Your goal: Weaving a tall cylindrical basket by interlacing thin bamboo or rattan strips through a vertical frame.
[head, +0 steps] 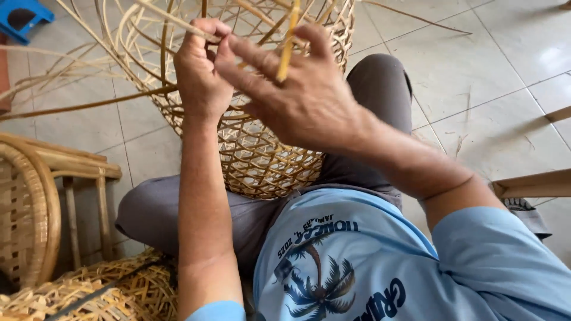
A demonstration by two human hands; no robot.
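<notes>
Half-woven rattan basket point(262, 148) sits on person's lap. Left hand point(199, 71) pinches a thin strip point(172, 21) at rim — right hand point(297, 95), fingers spread, w/ yellow strip point(286, 47) between them (grip unclear).

The pale tan, open-weave basket of thin cane strips point(262, 157) rests in the person's lap, its rounded woven body lying between the grey-trousered knees. Its lower part is tightly plaited in a diamond lattice, with small gaps between the crossing strips. Higher up the weave loosens into unfinished, curved upright strips that fan outward past the top of the view. Among them, a single flat yellow cane strip point(288, 44) stands nearly upright at the basket's upper part, tilted slightly, brighter in colour than the neighbouring strips and crossing in front of them.
</notes>
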